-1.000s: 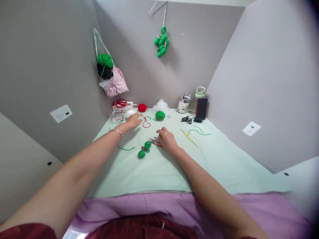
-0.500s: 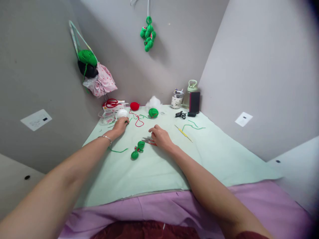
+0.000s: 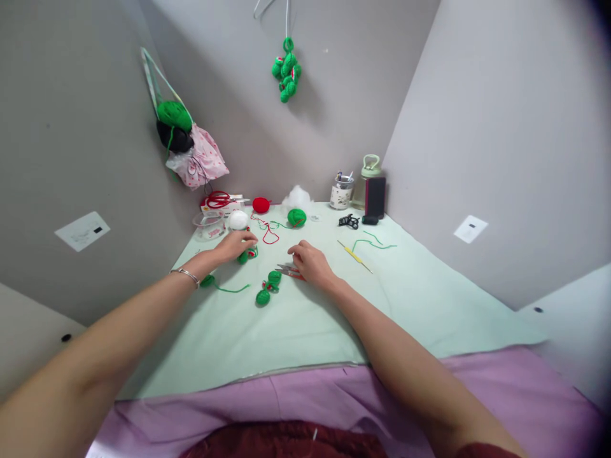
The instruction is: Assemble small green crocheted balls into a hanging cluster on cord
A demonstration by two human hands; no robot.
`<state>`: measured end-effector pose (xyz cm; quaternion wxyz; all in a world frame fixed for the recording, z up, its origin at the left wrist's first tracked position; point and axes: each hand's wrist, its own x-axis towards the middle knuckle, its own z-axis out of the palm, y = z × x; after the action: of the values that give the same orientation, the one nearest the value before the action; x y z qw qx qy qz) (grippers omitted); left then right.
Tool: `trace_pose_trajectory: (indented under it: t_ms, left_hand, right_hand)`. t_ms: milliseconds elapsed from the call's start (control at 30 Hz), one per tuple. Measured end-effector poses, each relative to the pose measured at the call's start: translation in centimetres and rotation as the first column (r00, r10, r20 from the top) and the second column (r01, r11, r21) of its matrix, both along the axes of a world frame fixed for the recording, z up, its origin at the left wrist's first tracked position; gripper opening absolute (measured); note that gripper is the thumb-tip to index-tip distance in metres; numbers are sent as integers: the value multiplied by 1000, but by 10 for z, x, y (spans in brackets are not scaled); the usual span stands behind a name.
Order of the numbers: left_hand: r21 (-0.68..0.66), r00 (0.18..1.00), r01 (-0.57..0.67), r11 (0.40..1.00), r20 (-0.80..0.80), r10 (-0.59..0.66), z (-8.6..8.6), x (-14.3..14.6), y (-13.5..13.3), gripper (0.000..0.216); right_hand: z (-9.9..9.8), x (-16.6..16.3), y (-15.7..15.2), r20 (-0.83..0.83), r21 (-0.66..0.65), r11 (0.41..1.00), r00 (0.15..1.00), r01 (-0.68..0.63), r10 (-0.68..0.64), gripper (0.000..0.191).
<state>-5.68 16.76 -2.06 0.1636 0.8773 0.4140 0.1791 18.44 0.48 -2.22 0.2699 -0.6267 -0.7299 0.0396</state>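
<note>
My left hand [image 3: 237, 245] reaches over the left side of the table, its fingers pinched on a small green crocheted piece [image 3: 244, 257] with red and white bits, partly hidden beneath them. My right hand [image 3: 309, 262] rests near the middle with loosely curled fingers and a gap at thumb and index. Orange-handled thread snips [image 3: 288, 271] lie beside and partly under it, blades pointing left. Just left of the snips is another green crocheted piece [image 3: 268, 287] with two round ends. By my left wrist lies a green crocheted ball [image 3: 207, 281] with a yarn tail.
Along the back are a white ball [image 3: 238, 220], red yarn [image 3: 260, 205], green yarn [image 3: 296, 217], stuffing [image 3: 298, 197], red scissors [image 3: 219, 200], a pen cup [image 3: 341, 193] and a bottle [image 3: 371, 168]. A yellow crochet hook [image 3: 354, 256] lies to the right.
My left hand has moved from beside the white ball a little right and nearer, and the green crocheted piece now shows under its fingers. My right hand stays by the snips.
</note>
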Motion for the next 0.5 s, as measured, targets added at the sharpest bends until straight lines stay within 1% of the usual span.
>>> trace_pose_trajectory:
  t_ms: [100,267,400,500]
  left_hand:
    - [89,996,-93,992,-3,94,1,6,17,38]
    - [107,989,-98,989,-96,109,0,16,40,47]
    - [126,974,-155,980,-144,173,-6,21,43,40]
    - [139,965,-191,972,-154,212,-8,18,41,31]
  right_hand:
    - [-3,2,1,-13,3,1000,1000,-14,14,30]
    - [-6,3,2,-23,9,1000,999,-28,29,30]
    - [-2,1,0,-19,8,1000,999,-26,26,29]
    - [1,0,-1,-47,30,999,999,-15,16,27]
